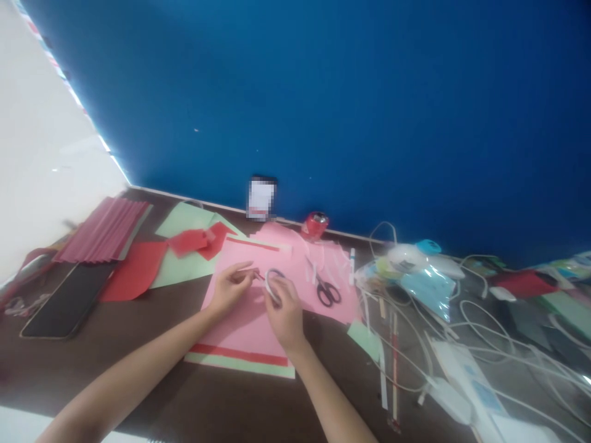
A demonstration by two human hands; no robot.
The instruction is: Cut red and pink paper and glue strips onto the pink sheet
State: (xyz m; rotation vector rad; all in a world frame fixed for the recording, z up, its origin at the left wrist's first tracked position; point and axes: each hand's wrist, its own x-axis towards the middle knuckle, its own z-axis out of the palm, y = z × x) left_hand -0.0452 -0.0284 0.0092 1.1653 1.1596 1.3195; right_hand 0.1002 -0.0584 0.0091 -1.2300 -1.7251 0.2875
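My left hand point(232, 285) pinches the end of a thin strip that looks like tape, pulled from a small roll of tape point(273, 283). My right hand point(285, 309) is closed around that roll. Both hands hover over a pink sheet of paper point(240, 326) that lies on red and green sheets on the dark table point(152, 363). Black-handled scissors point(327, 290) lie just right of my right hand, on another pink sheet.
Red and green paper pieces point(194, 241), a folded dark pink sheet point(106, 229) and a phone point(69, 301) lie at left. A red tape roll point(315, 224) stands by the blue wall. White cables point(484, 344), plastic bags and sticks clutter the right side.
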